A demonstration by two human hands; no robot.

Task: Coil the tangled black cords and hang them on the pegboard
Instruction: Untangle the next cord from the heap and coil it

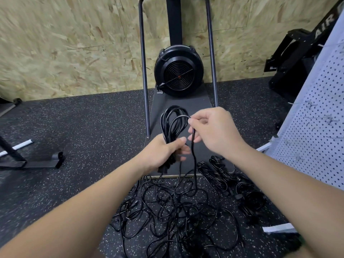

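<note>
The left hand (163, 151) is clenched on the coil (172, 125), the right hand (212, 129) pinches its loose cord just beside that grip, and this cord may snag in the tangled pile (173, 207) on the floor below, pulling loops loose.

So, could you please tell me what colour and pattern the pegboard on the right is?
White with a regular grid of small dark holes, pegboard, head view.

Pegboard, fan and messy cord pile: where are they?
pegboard (316, 116): head view, its holed white face.
fan (178, 71): head view, round grille.
messy cord pile (167, 207): head view, tangled loops on the floor.
</note>
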